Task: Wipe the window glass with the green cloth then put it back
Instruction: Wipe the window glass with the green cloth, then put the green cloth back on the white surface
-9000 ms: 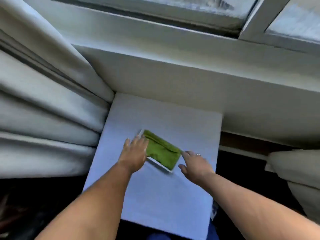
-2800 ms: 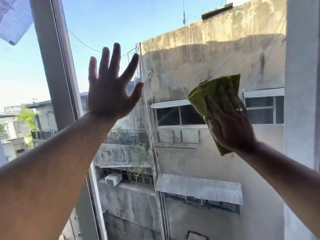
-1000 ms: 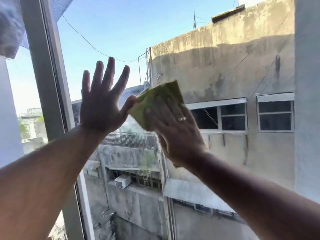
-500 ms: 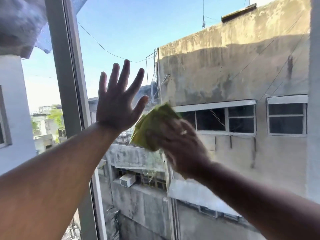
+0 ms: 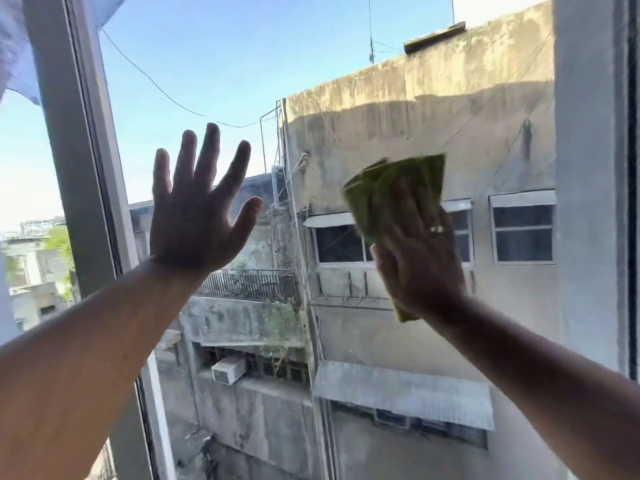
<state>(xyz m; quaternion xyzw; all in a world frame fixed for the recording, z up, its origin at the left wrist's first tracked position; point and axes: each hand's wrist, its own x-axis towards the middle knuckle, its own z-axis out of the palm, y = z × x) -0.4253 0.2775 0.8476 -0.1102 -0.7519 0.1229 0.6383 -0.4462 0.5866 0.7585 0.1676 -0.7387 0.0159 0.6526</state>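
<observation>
Right hand (image 5: 420, 258) pressed green cloth (image 5: 391, 192) flat against window glass (image 5: 381, 116), fingers extended over it. Left hand (image 5: 197, 220) raised beside, fingers splayed wide, holding nothing.

Bright daylight outside, clear blue sky (image 5: 207, 46). A grey window frame post (image 5: 79, 168) runs up the left side, with a pale wall (image 5: 585, 168) on the right. Across the way sits a stained concrete building (image 5: 433, 116) with barred windows, a railed balcony (image 5: 249, 284), an AC unit (image 5: 227, 370) and a corrugated awning (image 5: 405, 393).
</observation>
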